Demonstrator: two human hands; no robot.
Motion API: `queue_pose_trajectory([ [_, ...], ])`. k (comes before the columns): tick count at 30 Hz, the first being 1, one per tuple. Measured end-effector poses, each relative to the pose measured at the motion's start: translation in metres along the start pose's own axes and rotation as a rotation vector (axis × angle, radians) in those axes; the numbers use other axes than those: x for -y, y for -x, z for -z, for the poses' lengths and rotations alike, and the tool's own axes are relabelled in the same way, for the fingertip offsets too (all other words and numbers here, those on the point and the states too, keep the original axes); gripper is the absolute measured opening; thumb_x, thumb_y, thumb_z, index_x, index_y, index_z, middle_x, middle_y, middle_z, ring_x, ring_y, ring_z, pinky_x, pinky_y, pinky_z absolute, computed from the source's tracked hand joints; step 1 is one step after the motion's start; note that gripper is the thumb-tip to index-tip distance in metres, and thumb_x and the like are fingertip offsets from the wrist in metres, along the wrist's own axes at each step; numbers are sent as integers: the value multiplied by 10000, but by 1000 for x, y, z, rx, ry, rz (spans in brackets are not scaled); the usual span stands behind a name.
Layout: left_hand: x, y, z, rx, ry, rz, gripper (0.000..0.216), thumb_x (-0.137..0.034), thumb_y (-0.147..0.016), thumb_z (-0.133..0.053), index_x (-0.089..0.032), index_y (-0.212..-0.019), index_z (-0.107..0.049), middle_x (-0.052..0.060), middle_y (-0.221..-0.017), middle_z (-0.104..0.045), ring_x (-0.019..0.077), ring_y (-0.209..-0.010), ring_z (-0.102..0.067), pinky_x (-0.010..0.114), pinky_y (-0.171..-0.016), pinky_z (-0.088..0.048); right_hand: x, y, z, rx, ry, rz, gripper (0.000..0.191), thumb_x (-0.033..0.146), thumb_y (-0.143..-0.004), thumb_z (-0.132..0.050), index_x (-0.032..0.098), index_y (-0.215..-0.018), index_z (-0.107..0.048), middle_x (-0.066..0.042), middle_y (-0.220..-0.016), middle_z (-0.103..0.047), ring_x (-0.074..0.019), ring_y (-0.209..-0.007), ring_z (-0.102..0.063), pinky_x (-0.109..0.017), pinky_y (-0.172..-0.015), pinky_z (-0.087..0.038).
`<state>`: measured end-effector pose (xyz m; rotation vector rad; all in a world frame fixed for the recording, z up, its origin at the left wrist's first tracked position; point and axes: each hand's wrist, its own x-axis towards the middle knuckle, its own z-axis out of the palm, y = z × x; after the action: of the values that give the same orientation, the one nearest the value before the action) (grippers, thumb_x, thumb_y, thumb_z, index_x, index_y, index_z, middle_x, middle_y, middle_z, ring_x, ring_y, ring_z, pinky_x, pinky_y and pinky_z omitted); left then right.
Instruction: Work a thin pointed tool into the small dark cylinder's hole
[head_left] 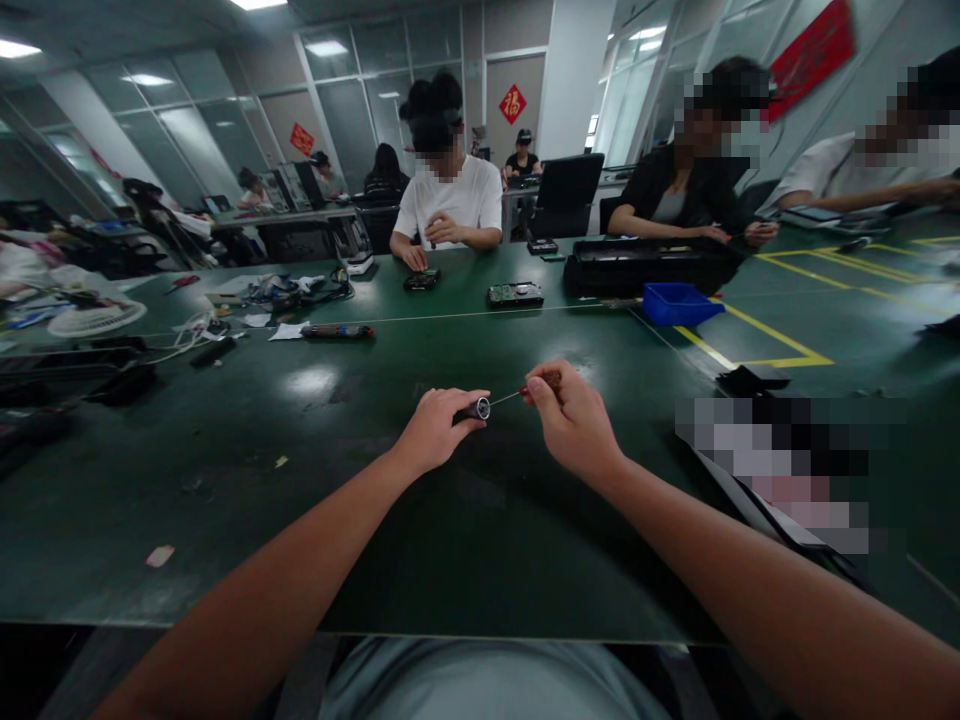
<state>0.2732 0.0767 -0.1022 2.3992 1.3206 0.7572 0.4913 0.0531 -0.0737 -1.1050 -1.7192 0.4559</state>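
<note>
Cylinder (480, 409): a short dark piece with a silver-rimmed end, it lay in the left hand (432, 430), out in front of the wearer; whether it rested on the worktop (487, 560) or was lifted from it, I could not tell.
Left fingers: they pinched the cylinder, forefinger above and thumb below, seemingly so that the rimmed end was uncovered and faced right.
Screwdriver (524, 391): its thin metal shaft pointed left at that rimmed end, probably aligned to work there; the tip was too small to show whether it touched.
Right fingers: those of the right hand (576, 422) were curled around the reddish-brown handle, thumb pressed against it, likely for close control.
Forearms (675, 510): both reached inward over the near edge, apparently to bring the two pieces together at the middle.
Blue bin (679, 303): it stood beyond the right hand beside the yellow lines (784, 363), perhaps out of the way of the hands.
Rod-shaped tool (337, 332): it lay beyond the left hand, next to white paper (287, 331).
Co-worker (450, 200): this person sat opposite, one hand at a dark device (422, 280).
</note>
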Motion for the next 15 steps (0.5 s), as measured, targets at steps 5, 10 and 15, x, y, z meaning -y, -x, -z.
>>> queue_pose_trajectory([
  [5, 2, 1, -1, -4, 4, 17, 408, -291, -923, -659, -277, -1327, -598, 35, -1185, -692, 241, -1092, -604, 437, -978, -400, -2, -3, 0, -9, 91, -17, 154, 325, -974, -467, 210, -934, -563, -47, -790, -690, -203, -738, -676, -332, -680, -469],
  [10, 2, 1, -2, -2, 8, 27, 410, -291, -923, -657, -280, -1329, -598, 34, -1187, -689, 242, -1090, -599, 442, -981, -398, -1, -2, 1, -47, 95, -20, 156, 324, -975, -466, 212, -928, -564, -43, -775, -681, -198, -724, -665, -324, -662, -458],
  [15, 1, 0, -3, 12, 10, 18, 401, -297, -927, -650, -278, -1325, -601, 42, -1190, -688, 244, -1099, -601, 453, -1001, -395, 1, -1, 1, -18, 31, 15, 155, 333, -982, -467, 217, -957, -567, -41, -808, -691, -199, -764, -682, -332, -702, -481],
])
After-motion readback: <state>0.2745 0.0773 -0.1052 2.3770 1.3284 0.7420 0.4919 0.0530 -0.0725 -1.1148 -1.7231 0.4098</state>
